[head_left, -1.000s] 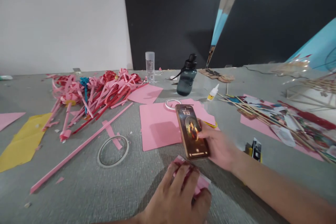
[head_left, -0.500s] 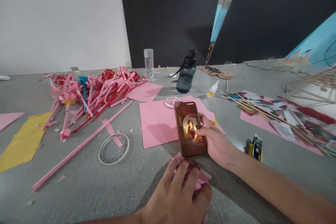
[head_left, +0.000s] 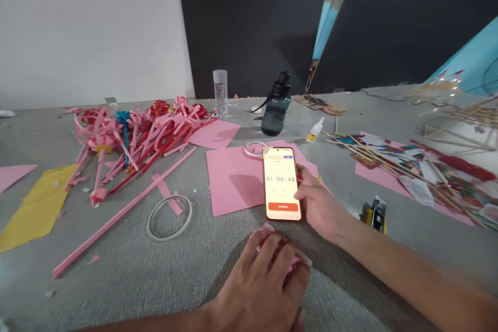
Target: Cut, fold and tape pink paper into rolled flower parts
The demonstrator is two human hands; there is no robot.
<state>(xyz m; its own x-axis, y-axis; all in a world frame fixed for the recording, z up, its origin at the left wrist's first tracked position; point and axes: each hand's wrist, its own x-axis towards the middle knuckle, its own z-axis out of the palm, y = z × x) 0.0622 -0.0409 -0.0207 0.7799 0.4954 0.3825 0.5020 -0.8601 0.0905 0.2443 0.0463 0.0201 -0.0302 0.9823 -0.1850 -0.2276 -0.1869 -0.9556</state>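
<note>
My right hand (head_left: 321, 207) is closed around a smartphone (head_left: 282, 184), held upright with its screen facing me. A timer reading and an orange button glow on a pale screen. Nearer to me, my left hand (head_left: 268, 280) is curled over a folded piece of pink paper (head_left: 291, 262), mostly covered by the fingers. Behind the phone a pink paper sheet (head_left: 233, 181) lies flat, with a roll of tape (head_left: 252, 149) on it. To the left are a larger tape ring (head_left: 169, 218) and a long pink paper stick (head_left: 128, 210).
Pink and red paper-strip flowers (head_left: 143, 135) are heaped at left, near a yellow sheet (head_left: 35, 207). A dark water bottle (head_left: 277, 106), a clear bottle (head_left: 220, 93) and a glue bottle (head_left: 315, 130) stand behind. At right lie a box cutter (head_left: 377, 212) and thin sticks (head_left: 381, 163).
The phone's screen has switched from a dark picture to a bright timer page. My right hand still grips the phone, and my left hand stays on the folded pink paper.
</note>
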